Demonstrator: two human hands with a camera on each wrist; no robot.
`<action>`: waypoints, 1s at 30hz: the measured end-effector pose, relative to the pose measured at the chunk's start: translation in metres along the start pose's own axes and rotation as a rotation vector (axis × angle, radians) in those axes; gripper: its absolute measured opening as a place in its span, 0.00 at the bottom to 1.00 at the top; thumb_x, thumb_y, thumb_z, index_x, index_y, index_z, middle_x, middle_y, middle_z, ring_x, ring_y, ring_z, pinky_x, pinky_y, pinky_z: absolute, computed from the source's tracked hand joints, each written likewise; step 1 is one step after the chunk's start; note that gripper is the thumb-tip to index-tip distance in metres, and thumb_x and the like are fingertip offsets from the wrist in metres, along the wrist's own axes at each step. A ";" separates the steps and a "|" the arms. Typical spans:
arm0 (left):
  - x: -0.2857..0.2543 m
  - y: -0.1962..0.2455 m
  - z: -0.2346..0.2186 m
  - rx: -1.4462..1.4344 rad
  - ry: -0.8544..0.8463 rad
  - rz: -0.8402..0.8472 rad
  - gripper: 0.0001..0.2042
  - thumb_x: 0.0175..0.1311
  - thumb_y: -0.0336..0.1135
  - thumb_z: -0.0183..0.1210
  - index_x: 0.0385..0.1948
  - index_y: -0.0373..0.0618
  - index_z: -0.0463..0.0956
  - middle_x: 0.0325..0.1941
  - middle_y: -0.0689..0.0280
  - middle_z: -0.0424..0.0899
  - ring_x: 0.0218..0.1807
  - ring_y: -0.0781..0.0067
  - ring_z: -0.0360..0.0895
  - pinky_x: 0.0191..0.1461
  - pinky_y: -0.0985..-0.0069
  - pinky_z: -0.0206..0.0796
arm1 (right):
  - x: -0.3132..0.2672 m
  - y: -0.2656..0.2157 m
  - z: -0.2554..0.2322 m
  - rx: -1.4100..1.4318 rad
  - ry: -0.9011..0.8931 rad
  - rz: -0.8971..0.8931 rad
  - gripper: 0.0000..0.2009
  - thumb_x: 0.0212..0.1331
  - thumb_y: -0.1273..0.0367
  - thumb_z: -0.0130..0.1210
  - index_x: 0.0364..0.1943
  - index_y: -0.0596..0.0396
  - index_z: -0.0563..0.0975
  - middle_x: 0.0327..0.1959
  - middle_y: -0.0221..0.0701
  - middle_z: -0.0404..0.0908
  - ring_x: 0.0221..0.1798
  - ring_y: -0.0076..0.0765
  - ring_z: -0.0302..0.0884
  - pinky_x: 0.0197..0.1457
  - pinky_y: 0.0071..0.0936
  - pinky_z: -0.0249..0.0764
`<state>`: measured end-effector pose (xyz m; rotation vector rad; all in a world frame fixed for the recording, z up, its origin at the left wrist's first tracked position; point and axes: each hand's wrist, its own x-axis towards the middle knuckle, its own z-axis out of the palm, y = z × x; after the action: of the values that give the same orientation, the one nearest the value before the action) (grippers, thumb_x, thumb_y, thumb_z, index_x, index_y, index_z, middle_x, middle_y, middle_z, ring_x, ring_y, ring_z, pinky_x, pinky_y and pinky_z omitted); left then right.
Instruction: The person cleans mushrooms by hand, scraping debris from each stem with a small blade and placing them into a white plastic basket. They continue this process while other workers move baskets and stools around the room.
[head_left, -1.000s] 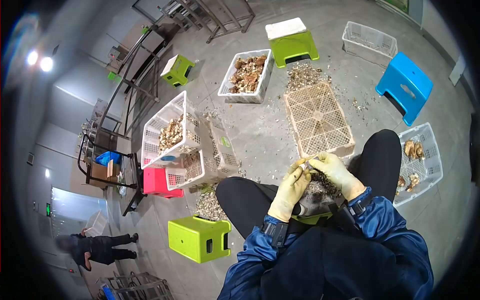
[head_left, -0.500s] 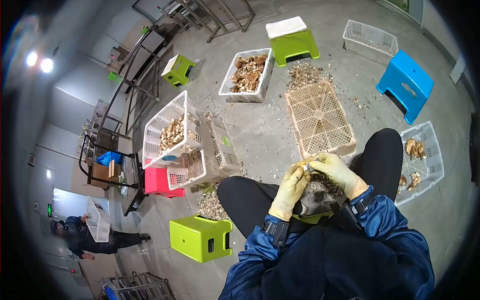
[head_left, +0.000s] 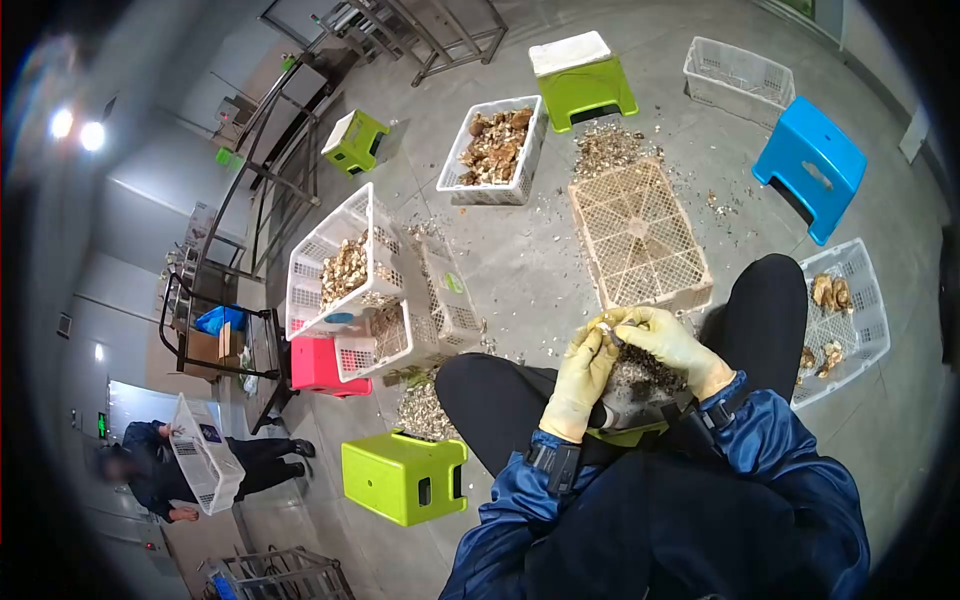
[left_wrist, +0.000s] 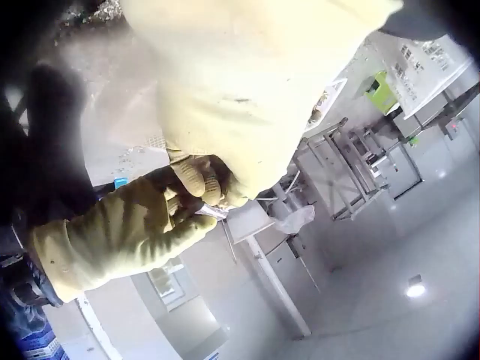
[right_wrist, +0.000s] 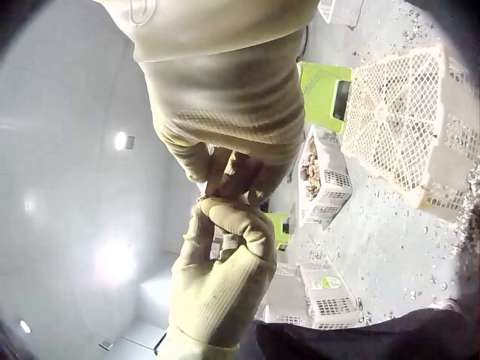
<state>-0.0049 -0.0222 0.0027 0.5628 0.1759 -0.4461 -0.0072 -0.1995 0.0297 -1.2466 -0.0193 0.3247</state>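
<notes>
Both hands wear pale yellow gloves and meet above the lap. My left hand [head_left: 574, 382] pinches a small whitish mushroom piece [head_left: 606, 329] between thumb and fingers. Close against it, my right hand [head_left: 678, 350] curls its fingers round a slim brown thing [right_wrist: 238, 177], mostly hidden by the glove; I cannot tell its kind. The fingertips of both hands come together in the right wrist view. Below the hands, between the knees, dark crumbly scraps [head_left: 648, 372] lie on a pale surface.
An upturned beige crate [head_left: 640, 235] stands ahead, scraps strewn beside it. White baskets of mushrooms stand ahead [head_left: 530, 170], at left [head_left: 300, 318] and at right [head_left: 868, 345]. Green [head_left: 400, 480] and blue stools [head_left: 815, 165] surround me. At far left a person [head_left: 150, 465] carries a white basket.
My hands stay together over the lap, with small shifts of the fingers round the piece. At far left, the person has come closer, and the white basket has swung lower in front of them.
</notes>
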 end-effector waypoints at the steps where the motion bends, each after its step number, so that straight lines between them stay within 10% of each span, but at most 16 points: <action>1: 0.000 -0.001 0.001 0.023 0.002 0.023 0.11 0.71 0.25 0.53 0.52 0.40 0.76 0.49 0.63 0.81 0.47 0.72 0.78 0.54 0.74 0.73 | 0.000 -0.001 0.001 -0.003 -0.007 -0.004 0.15 0.64 0.70 0.58 0.51 0.64 0.79 0.44 0.26 0.82 0.45 0.18 0.75 0.52 0.18 0.72; 30: -0.005 0.001 0.007 0.359 0.028 0.028 0.16 0.73 0.27 0.49 0.60 0.39 0.70 0.52 0.61 0.78 0.50 0.74 0.76 0.56 0.77 0.71 | -0.002 -0.004 0.000 -0.051 0.077 0.049 0.13 0.65 0.68 0.57 0.45 0.66 0.79 0.40 0.31 0.83 0.40 0.22 0.79 0.46 0.20 0.75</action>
<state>-0.0084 -0.0236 0.0097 0.9224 0.1150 -0.4451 -0.0078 -0.2009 0.0334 -1.3110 0.0697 0.3204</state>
